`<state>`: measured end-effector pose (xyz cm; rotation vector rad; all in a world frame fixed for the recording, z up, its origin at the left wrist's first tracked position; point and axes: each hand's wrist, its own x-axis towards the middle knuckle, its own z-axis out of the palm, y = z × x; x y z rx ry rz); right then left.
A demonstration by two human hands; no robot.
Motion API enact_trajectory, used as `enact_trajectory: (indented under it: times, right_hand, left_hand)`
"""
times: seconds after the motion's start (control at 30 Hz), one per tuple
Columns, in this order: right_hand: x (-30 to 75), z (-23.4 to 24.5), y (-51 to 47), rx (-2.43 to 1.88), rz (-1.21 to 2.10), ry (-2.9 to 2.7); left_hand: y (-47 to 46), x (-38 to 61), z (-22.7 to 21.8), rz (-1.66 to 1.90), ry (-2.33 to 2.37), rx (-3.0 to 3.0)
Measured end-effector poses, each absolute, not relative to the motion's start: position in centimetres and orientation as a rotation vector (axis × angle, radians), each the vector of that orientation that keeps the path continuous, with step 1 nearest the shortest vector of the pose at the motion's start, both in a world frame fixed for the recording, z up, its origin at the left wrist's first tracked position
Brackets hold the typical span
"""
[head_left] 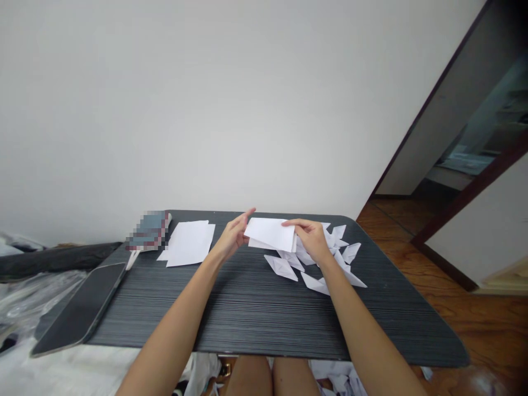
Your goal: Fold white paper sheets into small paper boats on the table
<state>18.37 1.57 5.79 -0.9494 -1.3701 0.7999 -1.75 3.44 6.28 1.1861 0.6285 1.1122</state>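
Observation:
Above the middle of the table, my right hand [310,237] pinches the right end of a white paper [268,231], thumb and fingers closed on it. Layered edges show along its lower side; whether it is one folded sheet or several, I cannot tell. At its left end is my left hand [235,235], fingers stretched out, some of them partly hidden behind the paper. Folded white paper pieces [282,267] with pointed ends lie in a loose pile under and around my right hand. Flat white sheets [190,243] rest in a small stack left of my left hand.
The dark striped table [264,319] stands against a white wall. A blurred-out book-like object [149,231] lies at its back left corner, and a dark tablet-like slab [80,311] at the left edge. A doorway [449,154] is on the right.

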Motion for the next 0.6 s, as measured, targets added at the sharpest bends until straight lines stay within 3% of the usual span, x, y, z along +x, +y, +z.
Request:
enact_trajectory:
  times: [0.17,0.4,0.6]
  right_hand:
    - [18.3,5.7,1.6,-0.982,0.646,-1.383]
    - [18.4,5.8,1.3,-0.932,0.72,-1.614]
    - [17.8,6.2,1.0,-0.914,0.755,-1.625]
  left_hand:
    - [3.2,-0.9,5.8,1.056,0.645,1.194]
    - [4.1,-1.8,5.9,1.221,0.821,1.462]
    - [2.4,-1.5,7.4,0.984,0.741,1.682]
